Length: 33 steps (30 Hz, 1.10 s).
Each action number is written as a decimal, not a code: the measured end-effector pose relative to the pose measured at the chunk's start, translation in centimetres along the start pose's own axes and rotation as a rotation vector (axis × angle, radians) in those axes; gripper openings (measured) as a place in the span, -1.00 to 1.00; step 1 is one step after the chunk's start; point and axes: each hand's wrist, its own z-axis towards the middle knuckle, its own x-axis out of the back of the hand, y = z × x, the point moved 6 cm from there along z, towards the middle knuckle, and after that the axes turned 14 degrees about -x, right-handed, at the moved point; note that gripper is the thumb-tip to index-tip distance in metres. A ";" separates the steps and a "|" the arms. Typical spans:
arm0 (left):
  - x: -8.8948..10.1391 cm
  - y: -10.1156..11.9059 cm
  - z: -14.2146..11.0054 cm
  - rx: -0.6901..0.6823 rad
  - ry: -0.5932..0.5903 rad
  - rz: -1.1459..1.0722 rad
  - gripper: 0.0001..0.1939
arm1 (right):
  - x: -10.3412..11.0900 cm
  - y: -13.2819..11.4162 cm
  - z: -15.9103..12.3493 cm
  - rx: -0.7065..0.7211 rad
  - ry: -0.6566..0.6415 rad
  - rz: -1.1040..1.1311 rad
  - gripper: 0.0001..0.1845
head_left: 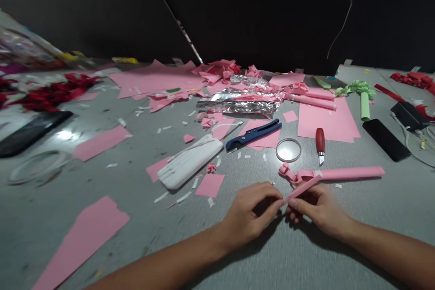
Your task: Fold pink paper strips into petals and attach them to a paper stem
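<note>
Between my two hands is a narrow pink paper strip [304, 188], slanting up to the right. My left hand [253, 210] pinches its lower left end between thumb and fingers. The thumb and fingers of my right hand [316, 208] close on the strip a little further along. Just beyond, a rolled pink paper tube [353, 173] lies on the table, with a curled, knotted paper piece [288, 171] at its left end. The strip's upper end overlaps the tube in view; whether they touch I cannot tell.
Past the tube lie a red-handled knife [320, 145], a tape ring [288, 150] and a blue cutter [254, 134]. A white pouch-like object [190, 162] is left of them. Pink sheets [326, 118] and crinkled foil [248, 99] spread behind. A phone [386, 139] lies right.
</note>
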 end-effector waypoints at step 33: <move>-1.6 -0.7 6.1 -0.354 -0.134 0.361 -0.82 | 3.3 -1.5 -0.4 0.126 0.359 0.093 -0.50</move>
